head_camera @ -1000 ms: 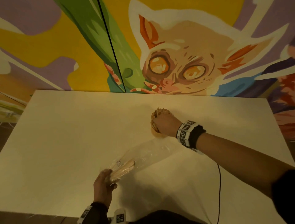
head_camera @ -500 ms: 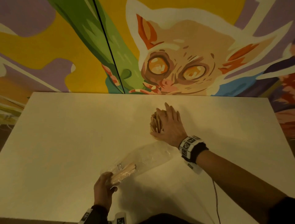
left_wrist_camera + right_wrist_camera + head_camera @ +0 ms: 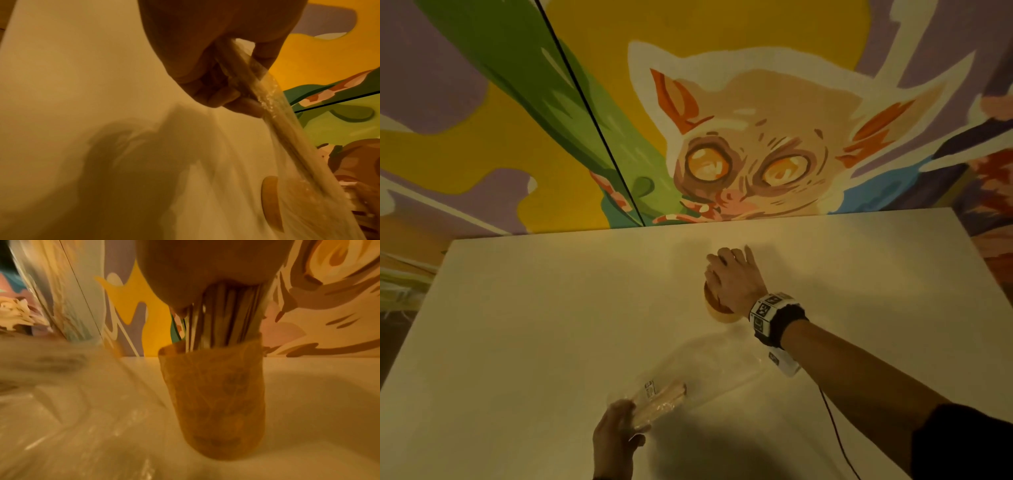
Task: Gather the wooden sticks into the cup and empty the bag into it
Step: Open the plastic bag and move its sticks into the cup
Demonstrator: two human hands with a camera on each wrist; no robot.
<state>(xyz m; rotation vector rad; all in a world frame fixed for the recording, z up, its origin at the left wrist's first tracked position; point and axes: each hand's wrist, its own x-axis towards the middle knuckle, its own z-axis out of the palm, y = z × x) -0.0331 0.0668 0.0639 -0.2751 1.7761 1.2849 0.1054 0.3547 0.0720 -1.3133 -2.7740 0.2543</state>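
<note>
An orange cup (image 3: 717, 313) (image 3: 213, 395) stands upright at the middle of the white table (image 3: 534, 325). Wooden sticks (image 3: 224, 314) stand packed in it. My right hand (image 3: 732, 277) lies on top of them with fingers stretched out, palm on the stick ends. A clear plastic bag (image 3: 722, 363) (image 3: 61, 402) stretches from beside the cup toward me. Several sticks (image 3: 661, 399) (image 3: 287, 129) lie in its near end. My left hand (image 3: 616, 438) (image 3: 216, 73) grips that end, fingers curled round bag and sticks. Through the bag film the cup (image 3: 271, 203) shows as an orange patch.
A painted wall (image 3: 722, 137) rises right behind the table's far edge. A thin black cable (image 3: 835, 428) hangs from my right wrist across the table's near right part. Bare table top lies to the left and right of the cup.
My right hand, curled round the sticks in the cup a second ago, has opened and now lies flat on their tops. My left hand keeps its grip on the bag.
</note>
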